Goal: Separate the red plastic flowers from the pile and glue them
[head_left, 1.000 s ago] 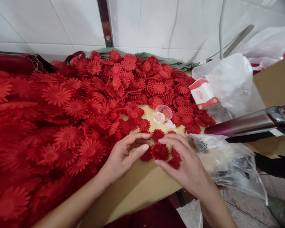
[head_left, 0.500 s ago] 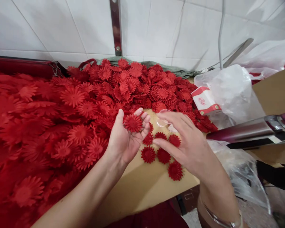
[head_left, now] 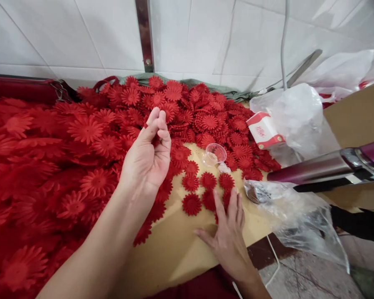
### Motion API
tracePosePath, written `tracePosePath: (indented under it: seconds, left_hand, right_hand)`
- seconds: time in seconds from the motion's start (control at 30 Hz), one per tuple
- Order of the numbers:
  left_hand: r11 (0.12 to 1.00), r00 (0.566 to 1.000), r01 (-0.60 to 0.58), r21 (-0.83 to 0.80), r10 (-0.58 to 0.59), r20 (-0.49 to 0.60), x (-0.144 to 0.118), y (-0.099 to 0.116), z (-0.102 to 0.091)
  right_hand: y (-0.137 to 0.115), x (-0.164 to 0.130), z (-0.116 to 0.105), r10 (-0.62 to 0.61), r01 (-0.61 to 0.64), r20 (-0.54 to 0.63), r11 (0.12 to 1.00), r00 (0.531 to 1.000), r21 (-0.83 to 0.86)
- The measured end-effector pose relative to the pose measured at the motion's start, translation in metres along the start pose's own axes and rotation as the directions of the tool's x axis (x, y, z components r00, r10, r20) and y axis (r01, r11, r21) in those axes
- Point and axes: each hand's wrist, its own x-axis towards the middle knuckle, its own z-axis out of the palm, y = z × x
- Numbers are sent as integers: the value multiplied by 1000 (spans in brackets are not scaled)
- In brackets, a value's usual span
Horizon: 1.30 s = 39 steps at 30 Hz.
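Left hand [head_left: 146, 160] raised over the near edge of the flower heap [head_left: 81, 137], fingers drawn together; a sliver of red shows between the fingertips, but what they pinch cannot be told. Right hand [head_left: 229, 238] lies flat and spread on the table [head_left: 177, 249], fingertips touching the nearest of the small flowers [head_left: 191, 203] laid out singly. Just beyond these sits a clear cup [head_left: 215, 153]. To the right lie a plastic bag [head_left: 296, 216], a red-and-white box [head_left: 263, 131] and a purple tool [head_left: 330, 164].
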Motion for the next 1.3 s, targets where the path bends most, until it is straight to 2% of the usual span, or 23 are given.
tracePosePath:
  seconds: [0.13, 0.27, 0.43, 0.6, 0.77, 0.87, 1.03, 1.13, 1.23, 1.3]
  left_hand:
    - [1000, 1000, 2, -14, -2, -2, 1, 14, -3]
    - [999, 999, -37, -11, 38, 36, 3, 26, -6]
    - [996, 996, -87, 31, 86, 37, -1, 29, -7]
    - [989, 991, -129, 71, 126, 49, -7, 29, -3]
    - [988, 989, -143, 66, 139, 57, -12, 31, 1]
    - [992, 991, -119, 53, 115, 69, -11, 31, 0]
    - [1000, 999, -1, 5, 1, 45, 0, 27, -2]
    - [1000, 1000, -1, -2, 1, 15, 3, 23, 0]
    - [1000, 1000, -15, -17, 15, 10, 0, 19, 3]
    - [999, 1000, 16, -51, -15, 20, -2, 17, 1]
  right_hand:
    - [-12, 28, 9, 62, -62, -5, 996, 998, -59]
    - [-12, 40, 14, 66, -66, -8, 995, 998, -72]
    - [-10, 29, 5, -14, 9, -90, 999, 996, -50]
    - [-14, 14, -5, -166, 166, -57, 986, 985, 1]
    - [-10, 11, -6, -220, 225, -149, 974, 964, 15]
    - [-9, 13, -7, -250, 255, -159, 967, 955, 16]
    - [-15, 24, -7, -268, 278, -176, 960, 947, 36]
    - [-21, 34, -7, -287, 302, -187, 951, 939, 57]
    - [-26, 45, -9, -318, 349, -254, 933, 913, 85]
    - [-30, 54, -13, -333, 382, -309, 917, 891, 112]
